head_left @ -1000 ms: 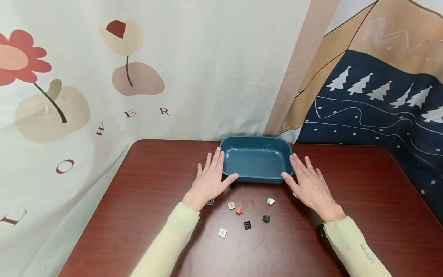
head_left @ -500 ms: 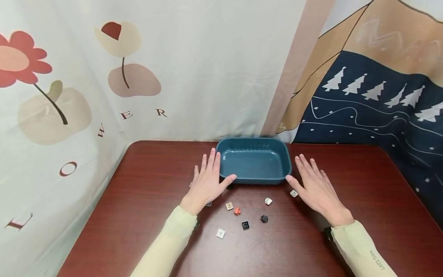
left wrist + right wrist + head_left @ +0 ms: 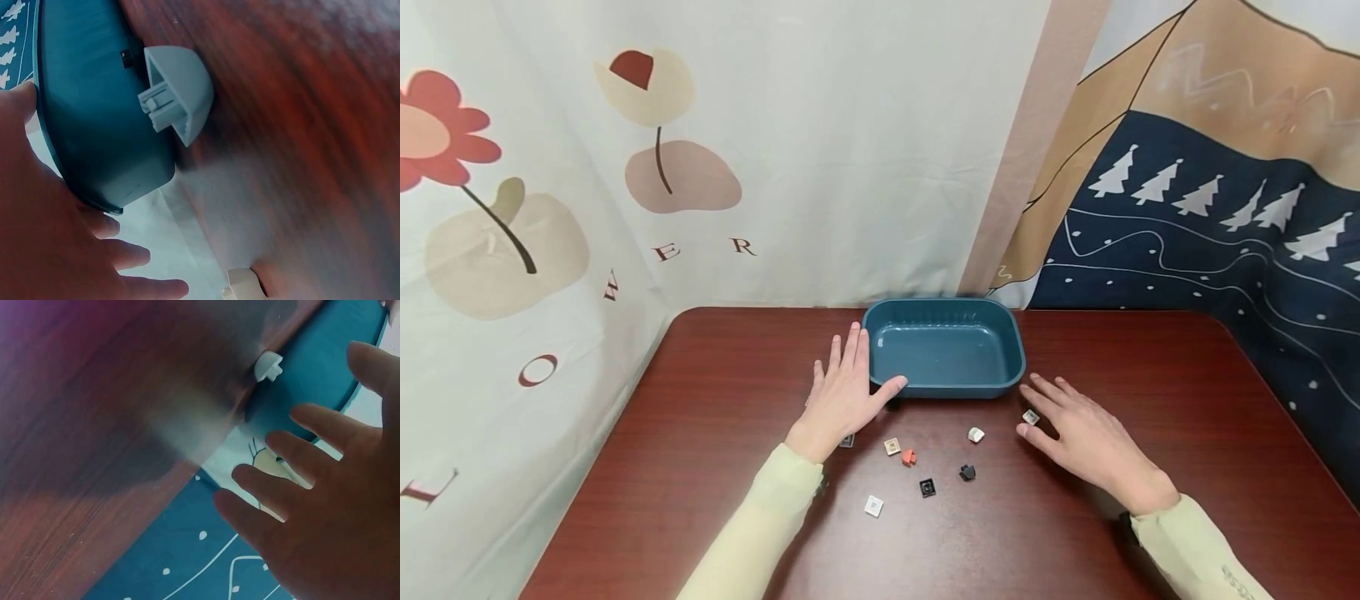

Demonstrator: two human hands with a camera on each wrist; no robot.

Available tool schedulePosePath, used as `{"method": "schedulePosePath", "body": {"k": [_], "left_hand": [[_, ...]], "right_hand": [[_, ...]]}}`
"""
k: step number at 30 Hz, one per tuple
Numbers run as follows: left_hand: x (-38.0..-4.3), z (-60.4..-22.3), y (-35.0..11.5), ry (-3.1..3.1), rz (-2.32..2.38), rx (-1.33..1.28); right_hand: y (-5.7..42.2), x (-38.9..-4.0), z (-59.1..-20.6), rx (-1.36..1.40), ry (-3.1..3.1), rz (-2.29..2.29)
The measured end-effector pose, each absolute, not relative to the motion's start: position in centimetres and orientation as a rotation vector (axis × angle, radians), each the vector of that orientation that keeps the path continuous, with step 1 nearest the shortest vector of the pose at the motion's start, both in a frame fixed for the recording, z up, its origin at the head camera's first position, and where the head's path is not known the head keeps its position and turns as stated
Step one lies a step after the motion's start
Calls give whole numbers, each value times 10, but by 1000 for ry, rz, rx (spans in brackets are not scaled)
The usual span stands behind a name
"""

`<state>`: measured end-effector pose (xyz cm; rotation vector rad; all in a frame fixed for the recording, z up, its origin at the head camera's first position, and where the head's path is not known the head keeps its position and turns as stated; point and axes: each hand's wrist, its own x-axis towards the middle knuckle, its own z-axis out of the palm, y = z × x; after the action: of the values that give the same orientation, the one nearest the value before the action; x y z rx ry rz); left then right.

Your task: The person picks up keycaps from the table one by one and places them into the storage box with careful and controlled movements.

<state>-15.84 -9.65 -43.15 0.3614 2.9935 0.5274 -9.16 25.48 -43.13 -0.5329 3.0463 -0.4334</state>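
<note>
My left hand [image 3: 838, 404] lies along the left end of a blue plastic basin [image 3: 943, 354], its fingers straight and the thumb at the front rim. Apart from the basin, my right hand [image 3: 1086, 437] hovers with fingers spread around a pale keycap [image 3: 1031, 417], holding nothing. Between the hands lie a white keycap [image 3: 976, 435], a red keycap [image 3: 909, 457], a beige keycap [image 3: 892, 447] and several black or white ones. In the left wrist view a grey keycap [image 3: 194, 94] shows its stem beside the basin wall. The right wrist view has a white keycap [image 3: 269, 365] near the basin.
The dark red wooden table [image 3: 737, 517] ends at a printed cloth [image 3: 850, 167] behind the basin. Nearer the front are a white keycap [image 3: 873, 506] and black keycaps, one [image 3: 927, 487] upside down. A dark grey keycap [image 3: 847, 441] is partly covered by the left hand.
My right hand has left the basin's right end, moving right and toward me, and lowered around the pale keycap. The left hand stays at the basin. The head view has shifted slightly.
</note>
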Motion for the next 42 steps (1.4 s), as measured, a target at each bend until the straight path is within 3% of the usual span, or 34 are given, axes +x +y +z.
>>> {"method": "schedulePosePath", "body": {"k": [18, 42], "left_hand": [[-159, -434, -96, 2993, 526, 356], [-158, -433, -94, 2976, 547, 357]], "right_hand": [[252, -85, -446, -932, 3121, -421], [224, -101, -409, -965, 3406, -776]]}}
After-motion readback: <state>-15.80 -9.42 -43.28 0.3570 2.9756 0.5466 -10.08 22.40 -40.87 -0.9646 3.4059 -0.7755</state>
